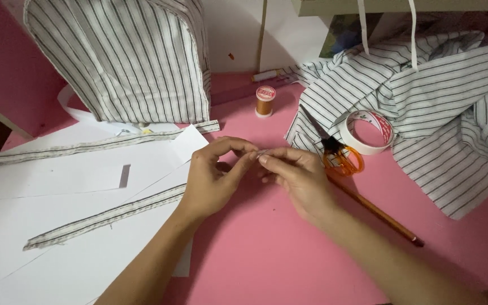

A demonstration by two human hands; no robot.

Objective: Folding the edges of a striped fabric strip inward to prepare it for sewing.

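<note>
A tiny pale thing [261, 152], too small to tell, sat pinched between the fingertips of the left hand [213, 178] and right hand [297, 175], above the pink table [266, 254]. Fabric strips [108, 214], scissors [334, 149], tape [368, 131] and thread spool [265, 101] lay around.

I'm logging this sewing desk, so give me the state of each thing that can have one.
left hand: fingertips pinched on something tiny
right hand: pinched, meeting the left
scissors: shut, lying flat
thread spool: upright
tape roll: lying on the cloth's edge
pencil: lying flat
striped cloth: crumpled
</note>
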